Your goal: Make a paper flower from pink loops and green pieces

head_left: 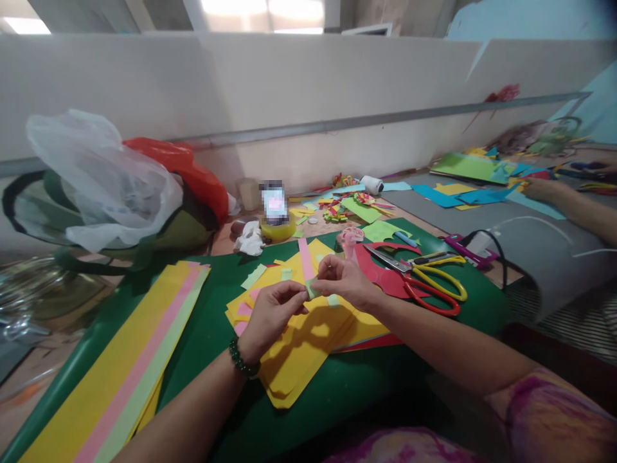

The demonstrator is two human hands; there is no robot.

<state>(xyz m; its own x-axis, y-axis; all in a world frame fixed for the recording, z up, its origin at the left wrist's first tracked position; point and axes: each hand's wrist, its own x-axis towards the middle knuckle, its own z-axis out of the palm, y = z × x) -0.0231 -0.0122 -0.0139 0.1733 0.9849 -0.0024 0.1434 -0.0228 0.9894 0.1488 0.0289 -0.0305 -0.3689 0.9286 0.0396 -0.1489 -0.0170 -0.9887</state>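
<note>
Over a pile of yellow paper sheets (pixel 299 373), my left hand (pixel 279 308) and my right hand (pixel 342 280) meet at a small light-green paper piece (pixel 311 289). Both hands pinch it between thumb and fingers. A green bead bracelet (pixel 243 360) circles my left wrist. Just beyond the fingertips lies a pink paper strip (pixel 305 254). Small pale-green paper pieces (pixel 254 276) rest on the pile's far left edge. To the right of my right hand, scissors with red and yellow handles (pixel 419 276) lie across red paper (pixel 380 276).
Long yellow, pink and green paper strips (pixel 139 360) lie on the green mat (pixel 193 347) at left. Bags (pixel 120 193) stand behind them. A tape roll (pixel 279 228) supports a blurred phone (pixel 274 202). Another person's hand (pixel 540 190) is over blue paper (pixel 448 195) at right.
</note>
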